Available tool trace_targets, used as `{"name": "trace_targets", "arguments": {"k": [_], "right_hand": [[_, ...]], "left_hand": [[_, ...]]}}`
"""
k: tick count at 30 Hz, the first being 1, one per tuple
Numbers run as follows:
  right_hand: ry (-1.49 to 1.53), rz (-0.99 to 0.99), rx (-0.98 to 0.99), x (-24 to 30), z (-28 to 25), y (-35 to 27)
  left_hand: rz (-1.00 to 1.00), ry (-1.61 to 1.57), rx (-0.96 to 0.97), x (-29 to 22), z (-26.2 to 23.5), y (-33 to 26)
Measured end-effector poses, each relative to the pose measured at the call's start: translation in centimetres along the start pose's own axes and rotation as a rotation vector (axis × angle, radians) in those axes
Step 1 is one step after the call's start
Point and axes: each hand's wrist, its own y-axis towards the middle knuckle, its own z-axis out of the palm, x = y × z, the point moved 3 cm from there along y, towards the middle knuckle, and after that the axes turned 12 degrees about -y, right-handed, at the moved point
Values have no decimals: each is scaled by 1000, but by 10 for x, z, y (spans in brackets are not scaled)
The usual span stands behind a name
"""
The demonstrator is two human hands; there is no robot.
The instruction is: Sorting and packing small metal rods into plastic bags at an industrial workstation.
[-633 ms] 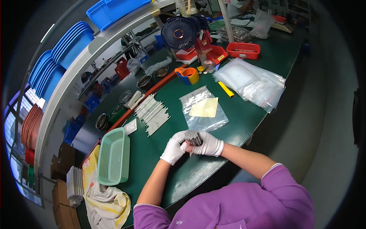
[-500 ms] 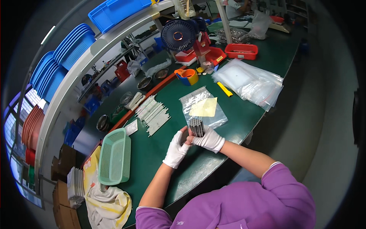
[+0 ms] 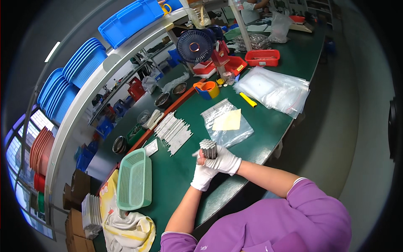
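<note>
A tight bundle of thin grey metal rods (image 3: 208,150) stands between my gloved hands, its round ends facing up. My right hand (image 3: 225,161) is wrapped round the bundle's right side. From the left and below, my left hand (image 3: 203,174) presses against the same bundle, with bare fingertips showing past the white glove; part of its grip is hidden. Just beyond lies a clear plastic bag (image 3: 231,133) with more rods (image 3: 215,110) inside and a pale yellow paper slip (image 3: 227,120) on top. Loose rods (image 3: 174,131) lie side by side to the left.
A green plastic basket (image 3: 147,182) stands at left beside a crumpled cloth (image 3: 126,227). Farther back are a stack of clear bags (image 3: 273,90), a yellow cutter (image 3: 248,99), a tape roll (image 3: 207,90), a red tray (image 3: 262,57) and a fan (image 3: 194,46).
The bundle has tipped so its rod ends show more, facing up. My left hand has shifted right and under, closer to my right hand. The whole view has shifted slightly.
</note>
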Motion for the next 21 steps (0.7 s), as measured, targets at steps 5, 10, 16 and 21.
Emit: {"name": "trace_targets", "arguments": {"k": [5,10,16,21], "right_hand": [[-785,-288,-39,22,0,10],[-528,-50,-242,12,-28,8],[-1395,-720,177,44,-23,-8],[-1322,-424,516,44,-30,-29]], "left_hand": [[-480,171,3,-5,-8,-14],[-616,-340,-5,-8,-15,-19],[-1045,-927,59,-4,-9,-29],[-1157,-822,136,-30,34,-50]]}}
